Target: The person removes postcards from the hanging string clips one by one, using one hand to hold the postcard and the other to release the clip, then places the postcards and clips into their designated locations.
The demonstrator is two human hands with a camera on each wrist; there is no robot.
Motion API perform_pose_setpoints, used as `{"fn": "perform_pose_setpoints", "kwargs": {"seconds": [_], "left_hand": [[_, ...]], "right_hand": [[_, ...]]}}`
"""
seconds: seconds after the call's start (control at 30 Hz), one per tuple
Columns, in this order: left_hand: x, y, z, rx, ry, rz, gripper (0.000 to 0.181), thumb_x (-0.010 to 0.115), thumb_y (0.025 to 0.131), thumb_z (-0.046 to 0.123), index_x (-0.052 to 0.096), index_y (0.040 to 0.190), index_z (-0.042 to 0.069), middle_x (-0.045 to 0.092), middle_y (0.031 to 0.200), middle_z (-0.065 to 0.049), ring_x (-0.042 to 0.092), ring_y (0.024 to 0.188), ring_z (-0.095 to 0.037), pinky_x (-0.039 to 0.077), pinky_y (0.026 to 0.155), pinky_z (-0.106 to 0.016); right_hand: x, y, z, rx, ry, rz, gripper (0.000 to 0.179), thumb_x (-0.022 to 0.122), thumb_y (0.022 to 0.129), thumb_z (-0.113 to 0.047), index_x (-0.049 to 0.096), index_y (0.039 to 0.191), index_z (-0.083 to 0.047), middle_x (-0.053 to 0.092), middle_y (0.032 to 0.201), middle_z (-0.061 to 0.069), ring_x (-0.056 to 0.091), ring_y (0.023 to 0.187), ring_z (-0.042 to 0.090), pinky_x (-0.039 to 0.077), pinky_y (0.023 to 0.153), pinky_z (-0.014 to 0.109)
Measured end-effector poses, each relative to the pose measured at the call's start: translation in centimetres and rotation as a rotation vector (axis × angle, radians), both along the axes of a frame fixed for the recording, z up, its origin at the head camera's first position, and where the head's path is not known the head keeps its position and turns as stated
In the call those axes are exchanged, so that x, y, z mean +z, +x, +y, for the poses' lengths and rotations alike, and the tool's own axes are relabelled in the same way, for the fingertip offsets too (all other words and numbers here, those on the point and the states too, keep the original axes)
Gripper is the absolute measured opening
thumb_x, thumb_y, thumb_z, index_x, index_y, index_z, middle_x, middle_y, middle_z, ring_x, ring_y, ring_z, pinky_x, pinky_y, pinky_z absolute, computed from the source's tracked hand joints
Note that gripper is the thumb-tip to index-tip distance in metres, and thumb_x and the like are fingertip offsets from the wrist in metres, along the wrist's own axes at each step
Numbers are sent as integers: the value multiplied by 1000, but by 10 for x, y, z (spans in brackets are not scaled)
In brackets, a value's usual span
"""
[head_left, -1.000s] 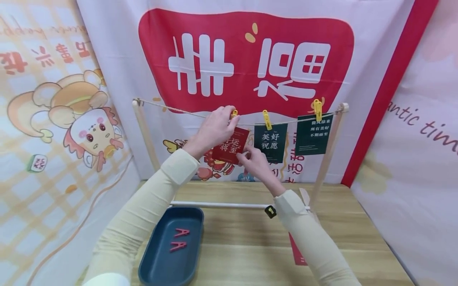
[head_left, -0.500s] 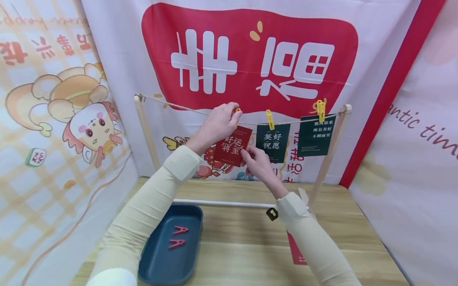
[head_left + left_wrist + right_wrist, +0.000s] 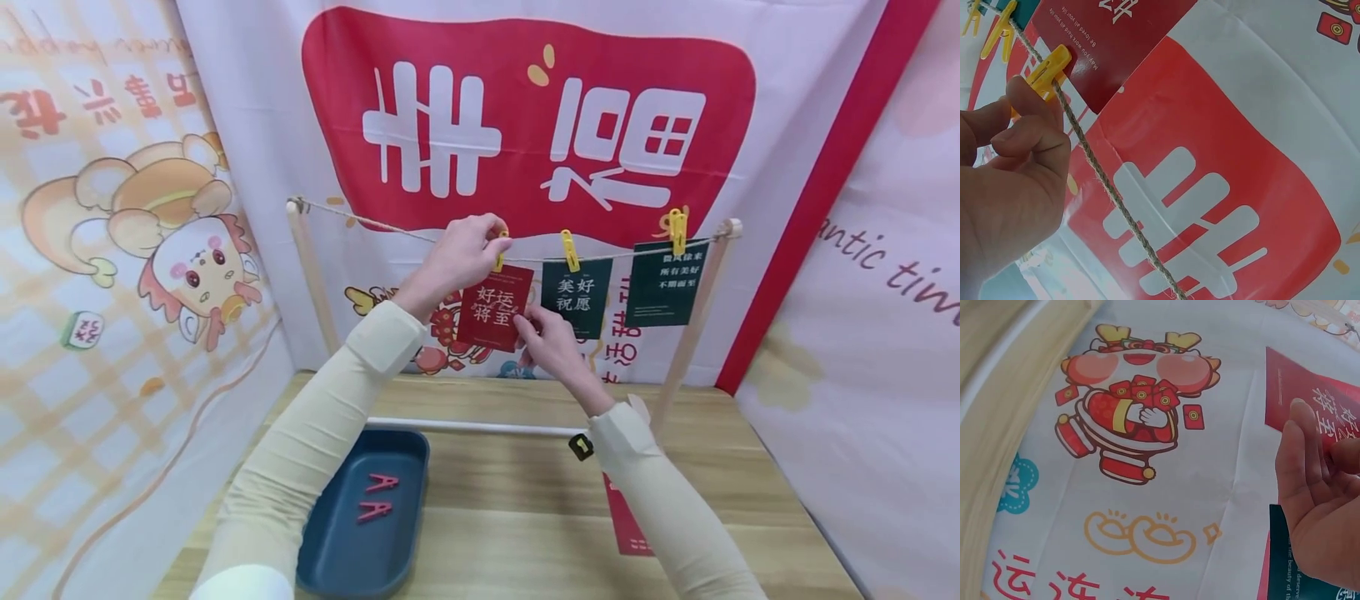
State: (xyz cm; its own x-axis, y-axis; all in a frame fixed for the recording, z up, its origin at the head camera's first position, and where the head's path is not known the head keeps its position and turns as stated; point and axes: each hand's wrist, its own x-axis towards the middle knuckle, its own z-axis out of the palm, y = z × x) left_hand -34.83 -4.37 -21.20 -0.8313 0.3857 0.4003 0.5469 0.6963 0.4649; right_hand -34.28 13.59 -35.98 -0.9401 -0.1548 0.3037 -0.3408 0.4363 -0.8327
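Card (image 3: 491, 304), the red one, lies just below the fingers of your left hand (image 3: 467, 252), its right edge pinched by your right hand (image 3: 553, 343). Your left fingers pinch the yellow clip (image 3: 1050, 70), which sits across the string (image 3: 1105, 178) at the card's top edge; how deep it bites can't be told. For a clean hang, use a light right pinch, level that top edge, and seat the clip over both before letting go. Mind the green card (image 3: 579, 292) just behind your right fingers.
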Motion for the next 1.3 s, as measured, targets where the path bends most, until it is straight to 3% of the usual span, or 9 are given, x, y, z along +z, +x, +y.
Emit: {"fn": "perform_pose_setpoints", "kwargs": {"seconds": [0.17,0.3,0.6,0.93,1.13,1.3], "left_hand": [[2,1,4,-38,2,43,33,64,94,35,63,121,15,66,119,-3,59,97,-15,55,88,-31],[1,2,1,-26,4,103,30,66,92,35,68,116,18,70,114,-1,60,93,-13,55,86,-30],[3,4,-3,-13,63,202,27,66,92,36,73,113,20,73,100,0,58,71,-11,55,68,-24],[11,14,-3,-34,157,223,27,65,93,37,73,112,20,73,103,1,63,68,-4,55,69,-20],[13,22,-4,-33,161,190,37,68,91,39,67,121,17,73,101,1,65,75,-4,56,71,-20],[12,33,-8,-86,148,171,48,70,89,35,61,131,13,73,111,-1,70,87,-7,57,75,-21]], "right_hand": [[1,2,5,-22,23,12,20,52,102,-32,59,110,-16,64,83,13,65,59,24,57,57,32],[-2,3,2,-1,65,30,20,51,102,-31,58,112,-15,64,83,13,65,60,22,56,57,30],[-7,8,-1,6,100,55,16,50,103,-28,58,106,-14,64,83,14,65,64,29,55,57,31],[-11,10,7,14,169,70,18,49,103,-28,57,100,-13,65,81,17,64,62,27,52,53,31],[-12,15,10,13,189,99,19,50,103,-28,57,95,-13,63,75,9,64,57,22,51,50,30],[-12,24,16,33,187,92,20,51,103,-27,57,92,-11,63,72,10,65,58,26,51,49,31]]}}
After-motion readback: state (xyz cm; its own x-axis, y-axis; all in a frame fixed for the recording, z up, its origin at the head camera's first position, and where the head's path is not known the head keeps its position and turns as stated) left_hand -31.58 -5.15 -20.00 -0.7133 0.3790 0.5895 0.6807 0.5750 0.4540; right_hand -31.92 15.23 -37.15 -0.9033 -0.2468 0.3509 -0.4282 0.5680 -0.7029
